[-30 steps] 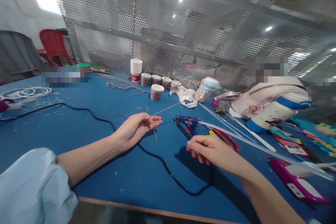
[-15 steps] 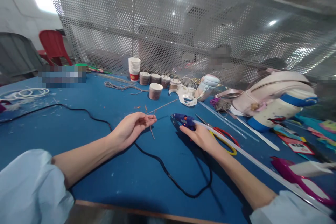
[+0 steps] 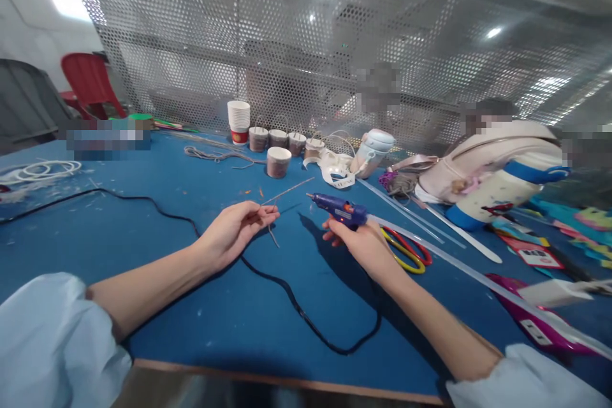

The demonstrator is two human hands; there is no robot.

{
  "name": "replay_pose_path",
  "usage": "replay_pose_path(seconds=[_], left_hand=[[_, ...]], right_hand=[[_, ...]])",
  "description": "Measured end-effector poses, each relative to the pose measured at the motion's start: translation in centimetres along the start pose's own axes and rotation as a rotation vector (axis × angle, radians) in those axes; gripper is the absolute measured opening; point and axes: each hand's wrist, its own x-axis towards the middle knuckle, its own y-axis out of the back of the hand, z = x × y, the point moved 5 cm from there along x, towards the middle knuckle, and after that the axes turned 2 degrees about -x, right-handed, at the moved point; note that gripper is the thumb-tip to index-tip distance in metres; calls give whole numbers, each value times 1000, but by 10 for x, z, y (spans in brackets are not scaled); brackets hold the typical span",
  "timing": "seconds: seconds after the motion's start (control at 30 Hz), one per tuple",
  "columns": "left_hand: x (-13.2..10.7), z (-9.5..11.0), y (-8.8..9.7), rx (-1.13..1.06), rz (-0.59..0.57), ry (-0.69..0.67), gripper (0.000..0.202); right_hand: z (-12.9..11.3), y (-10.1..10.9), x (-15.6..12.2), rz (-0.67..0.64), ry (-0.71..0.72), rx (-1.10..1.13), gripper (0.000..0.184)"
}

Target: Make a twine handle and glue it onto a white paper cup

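Between the fingertips of my left hand (image 3: 243, 229) is pinched a thin greyish stick wound with yarn (image 3: 289, 190), its free end slanting up to the right and a loose tail hanging below the fingers. My right hand (image 3: 363, 242) is wrapped round a blue hot glue gun (image 3: 340, 209) held above the table, nozzle to the left. A long clear glue stick (image 3: 449, 277) runs out of its back. The nozzle and the yarn-wound stick are apart. Scissors with red and yellow handles (image 3: 406, 261) lie partly hidden behind my right hand.
A yarn-covered cup (image 3: 278, 162) stands before several similar cups and a paper cup stack (image 3: 238, 121). A white mask (image 3: 338, 169), bottles, a pink bag (image 3: 492, 146) and purple scissors (image 3: 530, 319) lie rightward. A black cord (image 3: 291, 296) crosses the blue table.
My right hand has lifted the glue gun off the table, now fully gripped, its nozzle pointing left. My left hand keeps its pinch on the stick. The view has shifted slightly.
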Motion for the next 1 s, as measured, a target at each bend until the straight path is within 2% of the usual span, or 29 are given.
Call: replay_pose_path(seconds=[0.07, 0.2, 0.37, 0.63, 0.83, 1.0], left_hand=[[-1, -1, 0, 13, -15, -6, 22], [-2, -3, -2, 43, -60, -14, 18], [-5, -7, -4, 67, -58, 10, 17], [-8, -7, -7, 91, -79, 7, 16], [-8, -10, -8, 102, -97, 11, 16], [-10, -11, -8, 106, -138, 8, 18]], right_hand=[[-16, -1, -12, -26, 26, 48, 32], [-39, -11, -31, -84, 165, -25, 25], [-32, -20, -36, -32, 171, -18, 20], [-26, -20, -33, 42, 158, -36, 21], [-27, -27, -35, -2, 205, 2, 20], [-26, -26, -34, 19, 188, -8, 21]])
